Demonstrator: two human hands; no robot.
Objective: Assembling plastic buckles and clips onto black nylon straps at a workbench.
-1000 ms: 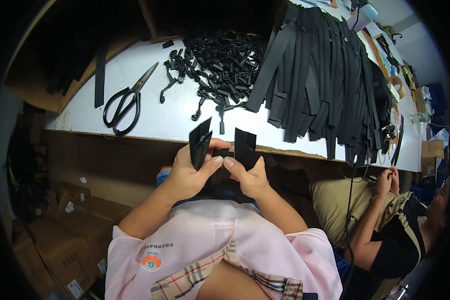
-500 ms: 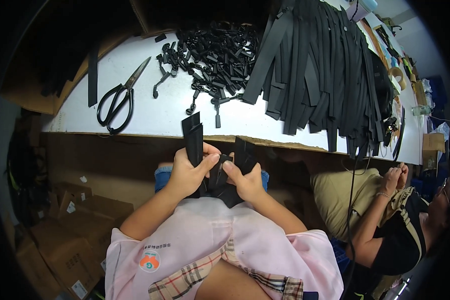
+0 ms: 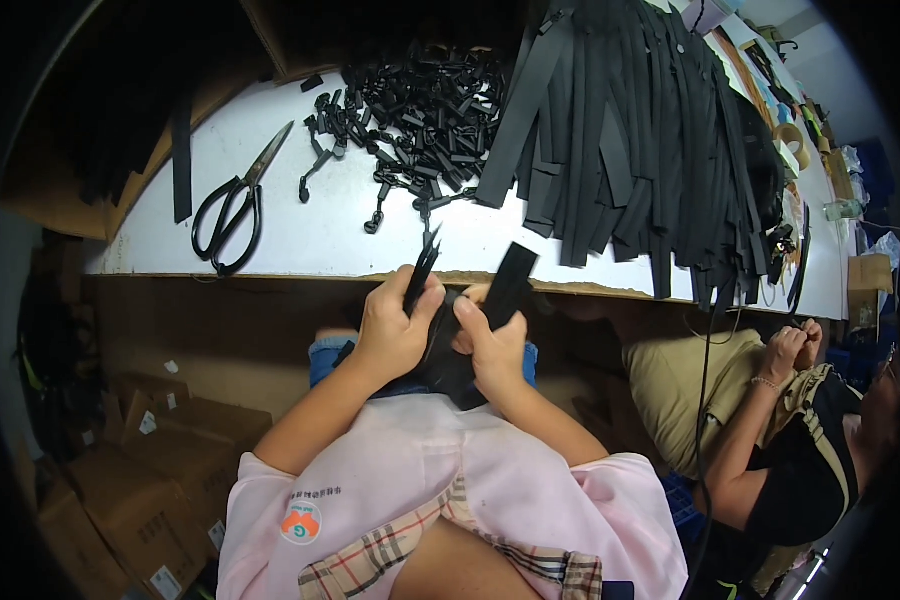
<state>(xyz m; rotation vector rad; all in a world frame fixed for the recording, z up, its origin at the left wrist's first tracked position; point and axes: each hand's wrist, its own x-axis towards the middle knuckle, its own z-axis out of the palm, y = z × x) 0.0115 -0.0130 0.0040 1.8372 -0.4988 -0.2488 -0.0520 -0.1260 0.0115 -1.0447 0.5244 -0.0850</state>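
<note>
My left hand [image 3: 392,325] is closed on one end of a black zipper strip [image 3: 424,268], whose tip sticks up past the fingers and is seen nearly edge-on. Close beside it, my right hand [image 3: 492,350] grips another upright black length of zipper strip [image 3: 513,275], thumb pressed against it. Between and below the hands, dark folds of strip hang over my lap. Whether both ends belong to one strip I cannot tell. Just beyond the table edge lies a loose heap of small black zipper sliders with pulls [image 3: 430,125].
Black-handled scissors [image 3: 232,215] lie on the white table [image 3: 310,245] at the left. A thick bundle of black strips [image 3: 610,150] drapes toward the front edge at the right. Cardboard boxes [image 3: 140,480] stand low on the left. A co-worker [image 3: 770,430] sits at the right; a cable [image 3: 705,420] hangs between us.
The strip end in my left hand has turned edge-on and tilted rightward. My right hand's strip has risen and now leans right. Both hands keep their hold.
</note>
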